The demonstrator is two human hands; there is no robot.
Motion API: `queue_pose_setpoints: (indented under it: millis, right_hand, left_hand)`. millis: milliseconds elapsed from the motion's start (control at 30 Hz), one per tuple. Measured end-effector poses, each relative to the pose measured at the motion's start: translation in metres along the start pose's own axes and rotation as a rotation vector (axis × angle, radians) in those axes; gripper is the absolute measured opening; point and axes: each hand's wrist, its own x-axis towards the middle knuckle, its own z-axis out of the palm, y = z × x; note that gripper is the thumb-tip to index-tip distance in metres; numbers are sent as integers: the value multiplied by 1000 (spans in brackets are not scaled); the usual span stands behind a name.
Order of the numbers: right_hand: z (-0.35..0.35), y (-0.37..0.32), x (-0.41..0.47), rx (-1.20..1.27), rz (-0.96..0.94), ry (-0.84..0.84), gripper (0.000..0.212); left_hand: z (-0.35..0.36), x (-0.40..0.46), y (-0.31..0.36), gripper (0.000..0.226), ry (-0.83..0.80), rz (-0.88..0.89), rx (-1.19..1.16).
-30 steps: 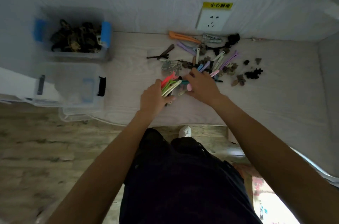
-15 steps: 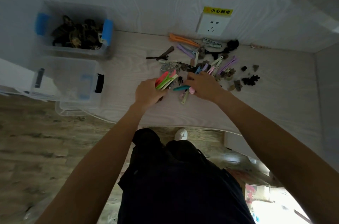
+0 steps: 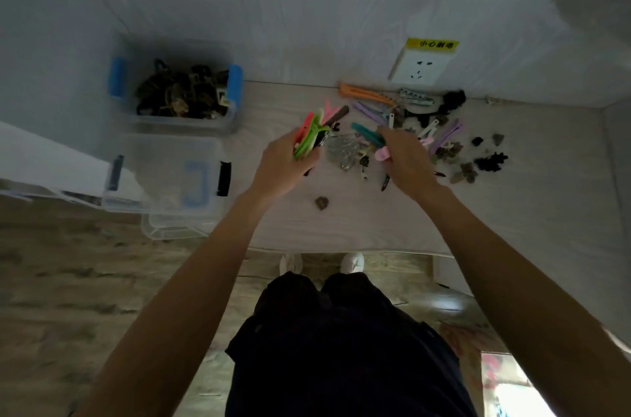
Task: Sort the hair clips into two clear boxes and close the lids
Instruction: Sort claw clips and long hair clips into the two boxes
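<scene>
The left hand [image 3: 280, 163] gripped a fanned bundle of long flat clips [image 3: 309, 136], red, green and pink plastic, above the pale wood-grain counter [image 3: 512, 211]. The right hand [image 3: 406, 160] pinched a slim teal clip [image 3: 367, 134], with a small pink clip [image 3: 382, 154] at its thumb. Between the hands lay a clear, glittery clip [image 3: 343, 150]. Behind them the loose pile [image 3: 426, 122] spread toward the wall: an orange bar [image 3: 365, 94], lilac prongs, dark knobbly claws on the right. One small brown claw [image 3: 321, 202] sat alone near the front edge. At the left, the open clear box [image 3: 177, 95] with blue latches held dark claw clips; just in front of it stood a second clear box [image 3: 164, 174], black-latched, its contents unclear.
</scene>
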Motion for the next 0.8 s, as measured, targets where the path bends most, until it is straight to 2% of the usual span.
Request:
queue_pose_setpoints:
  millis: [100,233,433,567,667,733,800]
  right_hand:
    - [-14,-46,7,177,0,141,17]
    - [-12,-111,19,270,-98,126,12]
    - [12,-195,34,259,-270,50,31]
    - [34,-240,46,200,-327,-14,18]
    - [49,-270,53,161,-317,-70,14]
    - [59,-288,59,312,-218,-164,25]
    - [68,-301,66,608,-93,-200,34]
  left_hand:
    - [-47,-16,-7,35,61,193,318]
    - [-106,-39,-58,47,114,240,582]
    - [-145,-56,-123,40,-73,96,689]
    - [-153,-48,-142,30,-211,113,782]
    - [-156,-44,-142,43,-268,72,811]
    - [-160,-48,-141,45,-262,38,716]
    - [-167,-59,-144,33,-93,63,569]
